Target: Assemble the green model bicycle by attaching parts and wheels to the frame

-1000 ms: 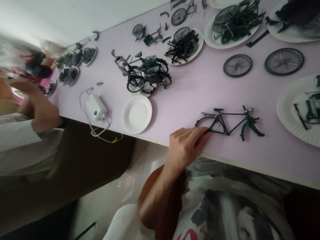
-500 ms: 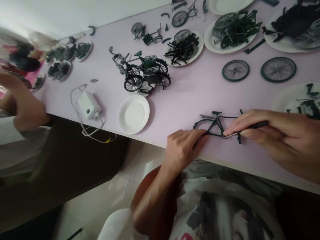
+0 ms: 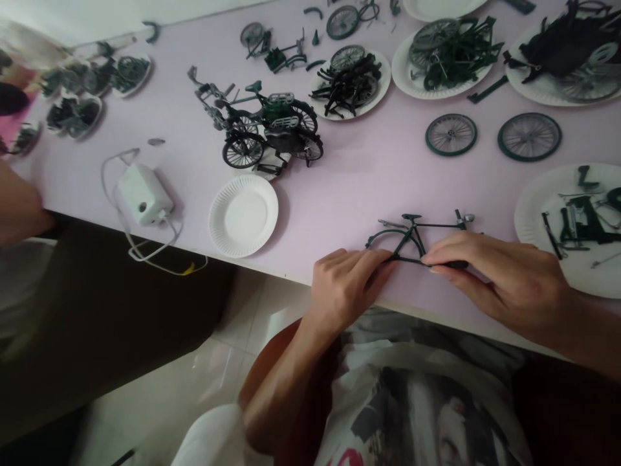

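Observation:
A dark green model bicycle frame with saddle and handlebar lies on its side near the table's front edge. My left hand is closed, thumb and fingers pinching the rear end of the frame's lower bar. At the frame's lower middle, my right hand is closed around a small screwdriver. Only its black handle shows between thumb and fingers; the tip is hidden by the fingertips. The front fork is partly covered by that hand.
Two loose wheels lie beyond the frame. A plate of small parts stands at right, more loaded plates at the back. Assembled model bicycles, a white paper plate and a white adapter with cable are leftward. Another person's arm rests far left.
The screwdriver has swung down from a slant across my right hand to lie level beneath its fingers. My left hand keeps its pinch on the frame. The view has shifted slightly right.

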`<state>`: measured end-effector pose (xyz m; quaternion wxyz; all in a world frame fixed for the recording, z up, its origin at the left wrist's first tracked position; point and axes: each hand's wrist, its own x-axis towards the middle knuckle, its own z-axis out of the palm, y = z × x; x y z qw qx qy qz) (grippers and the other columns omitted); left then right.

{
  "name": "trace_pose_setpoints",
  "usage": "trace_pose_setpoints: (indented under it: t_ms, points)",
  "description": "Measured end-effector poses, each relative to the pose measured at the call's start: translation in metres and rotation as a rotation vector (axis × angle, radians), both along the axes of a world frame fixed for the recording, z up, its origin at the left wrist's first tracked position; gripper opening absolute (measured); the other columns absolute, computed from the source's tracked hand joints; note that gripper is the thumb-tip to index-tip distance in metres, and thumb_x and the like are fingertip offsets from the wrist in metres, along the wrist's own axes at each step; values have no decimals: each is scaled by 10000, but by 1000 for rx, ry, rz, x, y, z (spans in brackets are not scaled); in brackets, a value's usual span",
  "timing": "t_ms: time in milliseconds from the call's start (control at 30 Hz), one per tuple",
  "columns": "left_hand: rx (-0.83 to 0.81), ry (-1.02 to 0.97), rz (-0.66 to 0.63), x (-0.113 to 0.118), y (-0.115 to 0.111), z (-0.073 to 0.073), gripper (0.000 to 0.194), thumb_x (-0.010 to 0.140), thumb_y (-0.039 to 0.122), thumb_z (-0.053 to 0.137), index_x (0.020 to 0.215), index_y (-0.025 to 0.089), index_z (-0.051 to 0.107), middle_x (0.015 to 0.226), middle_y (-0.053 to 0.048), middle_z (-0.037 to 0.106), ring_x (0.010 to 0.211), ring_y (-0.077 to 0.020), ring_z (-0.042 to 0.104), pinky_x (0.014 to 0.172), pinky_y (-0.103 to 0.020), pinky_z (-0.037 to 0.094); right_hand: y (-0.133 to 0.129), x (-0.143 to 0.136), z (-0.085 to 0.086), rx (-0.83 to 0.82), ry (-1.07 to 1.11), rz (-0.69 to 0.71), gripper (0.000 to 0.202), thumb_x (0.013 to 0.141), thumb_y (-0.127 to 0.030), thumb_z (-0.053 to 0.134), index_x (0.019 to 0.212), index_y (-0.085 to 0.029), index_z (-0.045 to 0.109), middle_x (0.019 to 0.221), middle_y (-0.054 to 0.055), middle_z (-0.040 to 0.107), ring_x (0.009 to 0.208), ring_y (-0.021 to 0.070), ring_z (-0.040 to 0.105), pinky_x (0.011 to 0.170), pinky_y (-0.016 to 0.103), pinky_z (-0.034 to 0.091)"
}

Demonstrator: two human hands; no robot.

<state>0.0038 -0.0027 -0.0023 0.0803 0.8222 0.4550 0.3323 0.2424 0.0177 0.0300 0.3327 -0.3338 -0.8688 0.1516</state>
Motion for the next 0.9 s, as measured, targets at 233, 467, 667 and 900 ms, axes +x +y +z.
trace_pose_setpoints:
  t_ms: [233, 467, 667, 900]
  points:
    - [-8, 15, 4, 0, 0, 1, 81, 1003, 261, 679, 981, 182, 675, 660, 54, 686, 523, -70, 589, 571, -237, 415, -1, -2, 1, 32, 18, -53, 80, 997, -163, 629, 1036, -226, 659, 964, 12, 781, 826, 152, 758, 729, 240, 598]
    - [-35, 8, -5, -1, -1, 1, 68, 988, 244, 698, 999, 181, 675, 704, 45, 708, 544, -77, 591, 580, -249, 422, -5, -4, -1, 75, -39, -82, 131, 968, -143, 674, 1095, -174, 684, 979, 44, 783, 836, 161, 753, 755, 236, 587]
    - [-45, 3, -14, -1, -1, 2, 40, 995, 214, 676, 982, 179, 661, 668, 51, 673, 534, -86, 575, 562, -269, 397, -5, -2, -3, 127, -37, 55, 536, 960, -59, 627, 1485, -72, 526, 1012, 66, 762, 849, 162, 733, 754, 260, 587]
    - [-69, 7, -23, -2, -2, 2, 26, 1005, 207, 657, 1014, 183, 651, 736, 32, 719, 594, -99, 626, 584, -279, 419, -6, -2, 8, 27, -11, 76, 369, 1040, -173, 514, 1380, -74, 616, 1205, 90, 766, 1021, 161, 748, 921, 226, 592]
